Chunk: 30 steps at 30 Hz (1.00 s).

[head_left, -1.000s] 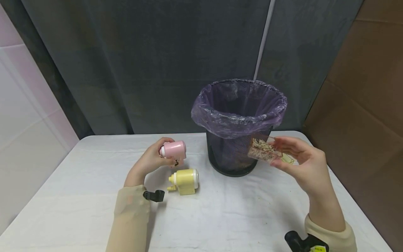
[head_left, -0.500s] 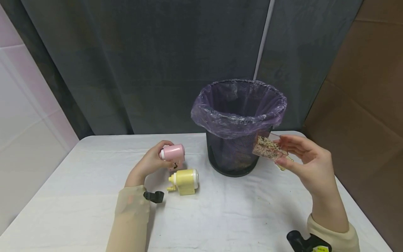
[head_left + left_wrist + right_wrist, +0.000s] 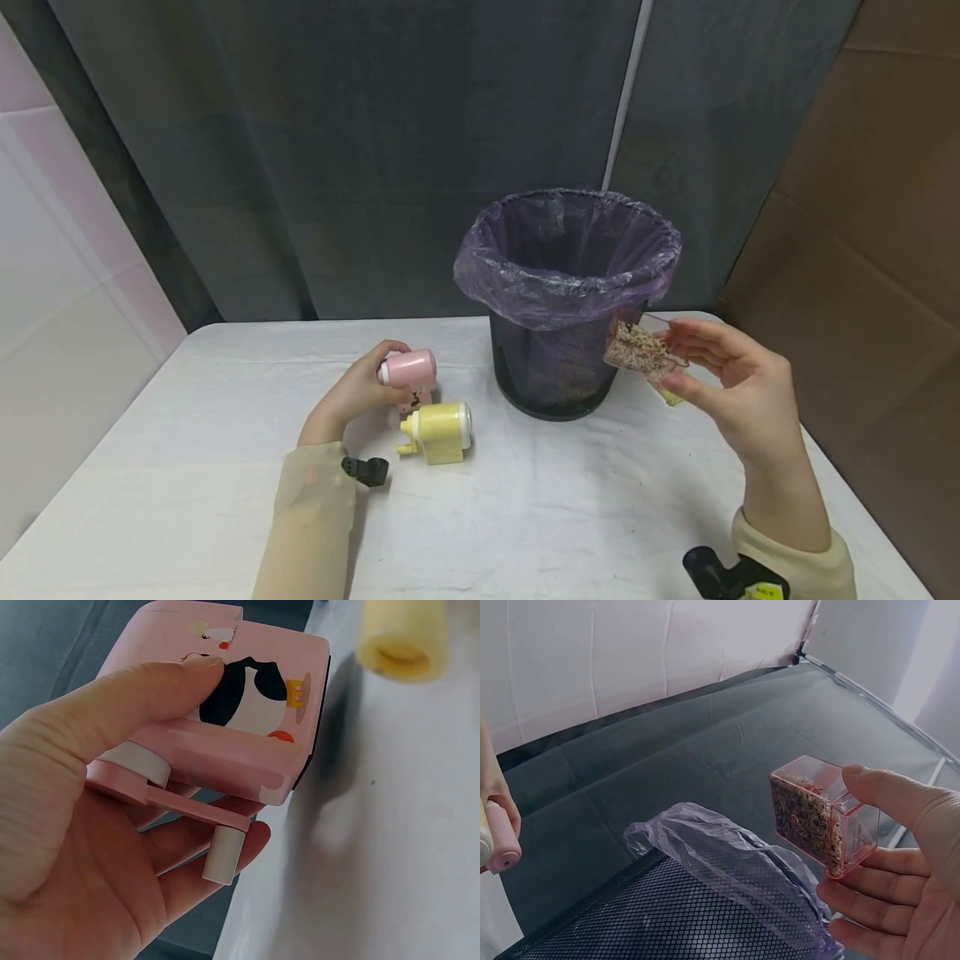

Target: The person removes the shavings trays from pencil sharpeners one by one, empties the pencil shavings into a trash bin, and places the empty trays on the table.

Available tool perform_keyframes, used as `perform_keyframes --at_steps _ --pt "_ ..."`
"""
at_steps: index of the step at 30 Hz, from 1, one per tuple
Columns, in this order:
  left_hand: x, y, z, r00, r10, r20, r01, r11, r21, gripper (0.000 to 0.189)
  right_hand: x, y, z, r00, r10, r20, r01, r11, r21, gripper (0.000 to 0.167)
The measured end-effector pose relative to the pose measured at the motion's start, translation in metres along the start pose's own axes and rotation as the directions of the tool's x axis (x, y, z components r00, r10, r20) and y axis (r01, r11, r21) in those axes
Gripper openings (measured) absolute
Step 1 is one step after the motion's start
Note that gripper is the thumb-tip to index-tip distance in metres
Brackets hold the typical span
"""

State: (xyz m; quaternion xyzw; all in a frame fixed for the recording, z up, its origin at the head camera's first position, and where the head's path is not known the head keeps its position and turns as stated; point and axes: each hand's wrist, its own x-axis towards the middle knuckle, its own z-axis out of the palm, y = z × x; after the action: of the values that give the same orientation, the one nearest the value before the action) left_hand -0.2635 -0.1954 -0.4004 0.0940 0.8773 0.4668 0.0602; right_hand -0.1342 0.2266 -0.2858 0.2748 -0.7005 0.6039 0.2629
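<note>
My left hand (image 3: 352, 390) grips a pink crank pencil sharpener (image 3: 411, 369) with a cartoon print, low over the table. In the left wrist view its thumb presses the printed face, and the crank handle (image 3: 225, 855) hangs over the fingers. I cannot tell whether the base touches the cloth. A yellow crank pencil sharpener (image 3: 441, 432) stands just in front of it. My right hand (image 3: 731, 375) pinches a clear pink shavings drawer (image 3: 814, 814), partly filled with pencil shavings (image 3: 802, 814), beside the bin. Part of a clear yellow piece (image 3: 670, 398) shows behind the right fingers.
A black mesh bin (image 3: 551, 375) with a purple plastic liner (image 3: 562, 292) stands at the back of the white-clothed table (image 3: 540, 517). Grey curtain hangs behind, with a brown panel (image 3: 862, 208) on the right. A few dark specks dot the cloth.
My left hand has lowered the pink sharpener slightly toward the table, behind the yellow one. My right hand has shifted a little to the right with the shavings drawer, mostly in the first half second.
</note>
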Motion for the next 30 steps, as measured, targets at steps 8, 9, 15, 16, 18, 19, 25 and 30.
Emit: perform_keyframes --at_steps 8,9,15,16,18,19,25,30 --pt "0.003 -0.009 0.002 1.0 0.017 0.006 -0.017 1.0 0.002 0.072 0.001 0.001 -0.001 1.0 -0.011 -0.004 0.012 1.0 0.002 0.049" --pt "0.003 -0.01 0.002 1.0 0.014 0.006 -0.014 1.0 0.001 0.073 0.001 0.002 -0.001 1.0 -0.018 -0.004 0.018 1.0 0.006 0.049" --pt "0.003 -0.011 0.002 1.0 -0.016 0.004 0.016 1.0 0.003 0.074 0.0 0.002 -0.002 1.0 -0.018 -0.013 0.018 0.999 0.041 0.049" --pt "0.003 -0.011 0.002 1.0 -0.017 0.006 0.017 1.0 0.005 0.074 0.0 0.002 -0.002 1.0 -0.01 -0.016 0.011 0.999 0.043 0.049" --pt "0.003 -0.011 0.002 1.0 -0.011 0.01 0.011 1.0 0.002 0.074 0.0 0.0 -0.001 1.0 0.001 -0.018 0.0 0.999 0.045 0.049" --pt "0.003 -0.011 0.002 1.0 -0.007 0.013 0.007 1.0 0.002 0.074 0.0 0.0 -0.001 1.0 0.007 -0.02 -0.006 0.999 0.045 0.049" --pt "0.002 -0.009 0.002 0.999 0.009 0.035 -0.009 1.0 0.0 0.073 0.0 -0.001 -0.001 1.0 -0.001 -0.023 0.002 0.999 0.037 0.048" --pt "0.0 -0.004 0.0 0.998 0.03 0.056 -0.03 1.0 0.007 0.07 0.0 0.001 -0.002 1.0 -0.023 -0.02 0.024 0.998 0.055 0.049"
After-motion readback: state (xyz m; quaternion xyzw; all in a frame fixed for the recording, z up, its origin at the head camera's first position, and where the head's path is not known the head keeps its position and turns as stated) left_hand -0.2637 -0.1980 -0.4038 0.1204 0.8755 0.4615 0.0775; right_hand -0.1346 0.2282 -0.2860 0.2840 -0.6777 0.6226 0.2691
